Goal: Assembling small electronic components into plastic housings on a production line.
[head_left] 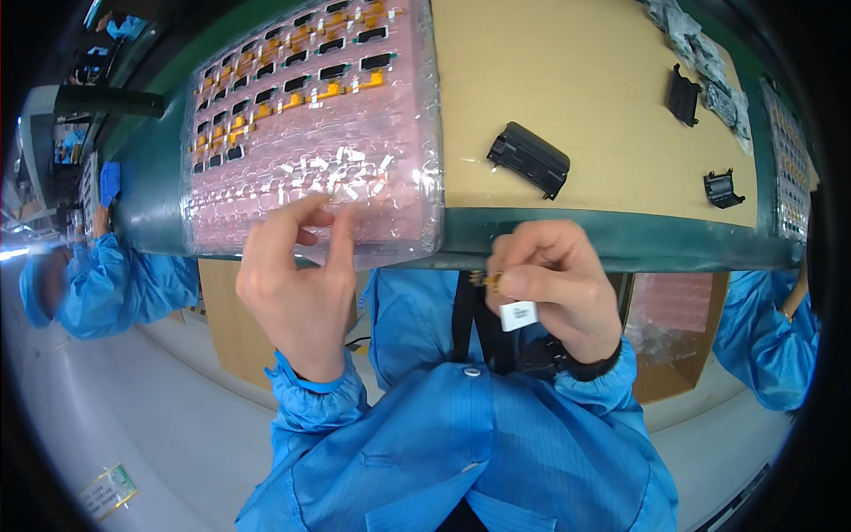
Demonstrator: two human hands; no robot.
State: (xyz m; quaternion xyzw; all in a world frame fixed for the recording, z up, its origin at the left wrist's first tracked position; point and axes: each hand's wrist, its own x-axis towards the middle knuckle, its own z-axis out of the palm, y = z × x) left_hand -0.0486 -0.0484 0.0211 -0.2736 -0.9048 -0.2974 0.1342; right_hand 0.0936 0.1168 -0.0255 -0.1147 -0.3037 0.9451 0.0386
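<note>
My right hand pinches a small orange flex-cable part between thumb and fingers, in front of my chest. A white printed tag hangs below my right thumb, apparently joined to that part. My left hand is over the near edge of a clear plastic blister tray with pink beneath it. Its thumb and forefinger curve toward each other with a gap between them, and I see nothing held there. Rows of small black display modules with orange flex cables fill the tray's far part.
A tan board on the green bench mat bears a large black plastic housing, two smaller black pieces and crumpled clear plastic bags. Another filled tray stands far right. Blue-sleeved people work at both sides.
</note>
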